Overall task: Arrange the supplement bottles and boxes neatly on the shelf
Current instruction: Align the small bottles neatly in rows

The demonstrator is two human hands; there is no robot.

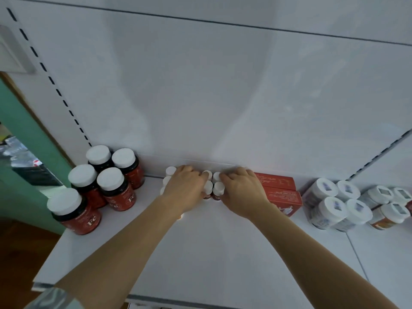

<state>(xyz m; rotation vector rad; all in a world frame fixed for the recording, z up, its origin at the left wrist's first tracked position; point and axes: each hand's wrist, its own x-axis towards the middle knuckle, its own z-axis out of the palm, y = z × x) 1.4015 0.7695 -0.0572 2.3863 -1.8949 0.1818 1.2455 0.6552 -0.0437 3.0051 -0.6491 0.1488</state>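
1. The front of the white shelf point(200, 253) lies bare between the forearms
2. Five red iron bottles point(107, 186) block the left end
3. Small white-capped bottles point(211, 184) sit at the back wall, both hands upon them
4. Red boxes point(278, 190), then white-lidded jars point(338, 204), crowd the right side

Five large dark bottles with red labels and white caps point(110, 188) stand at the left. At least seven small white-capped bottles point(208, 186) show between the hands. Two red cardboard boxes point(281, 190) lie right of them. Seven white-lidded jars point(334, 208) follow.
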